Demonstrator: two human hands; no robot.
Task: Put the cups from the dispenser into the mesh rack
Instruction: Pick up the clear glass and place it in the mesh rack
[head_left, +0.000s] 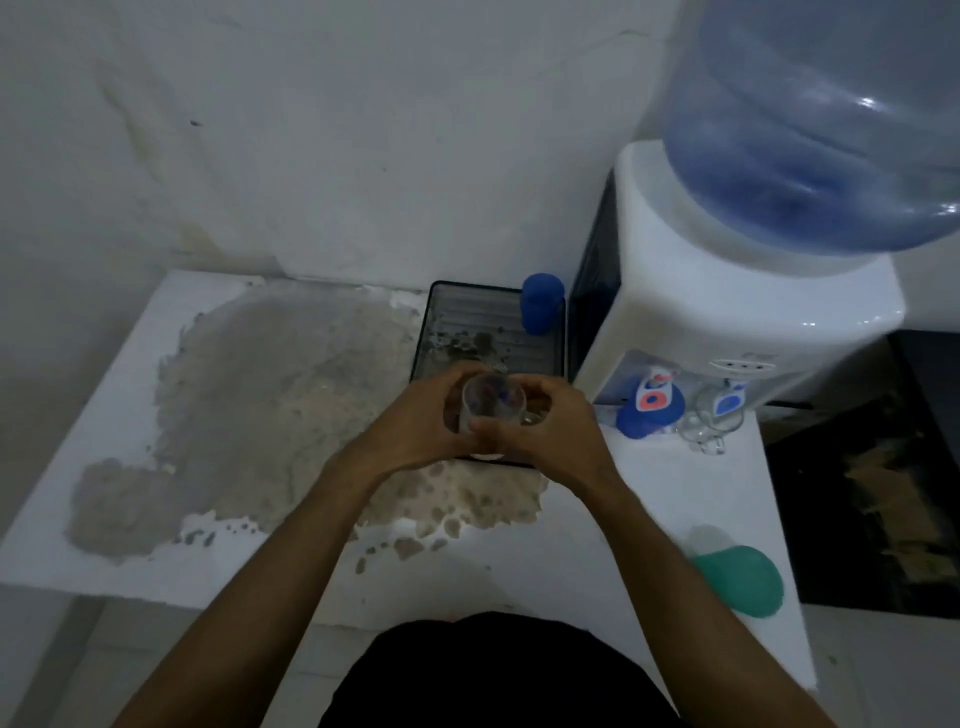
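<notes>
1. Clear glass takes the spotlight: a glass cup (492, 402) sits between both hands, above the near end of the black mesh rack (426, 332).
2. The left hand (415, 421) wraps its left side, fingers curled onto the wall; the right hand (550, 423) cups the right side, thumb pressed across the near face. Both sets of fingers are clamped on the cup.
3. One blue cup (542, 303) already stands in the rack's far right corner, close beside the water dispenser (727, 322).
4. Still waiting at the dispenser's taps: another blue cup (647, 413) and a clear glass mug (709, 421), side by side on the white counter (78, 441).
5. The risk, as I read it: glass is slick, and a loose release could tip it on the mesh or off the rack's near edge.
6. The light is dim and the glass see-through, so its base is easy to misjudge; setting it down hard could chip it.
7. A green cup (740, 579) lies near the counter's right edge, within sweep of the right forearm.
</notes>
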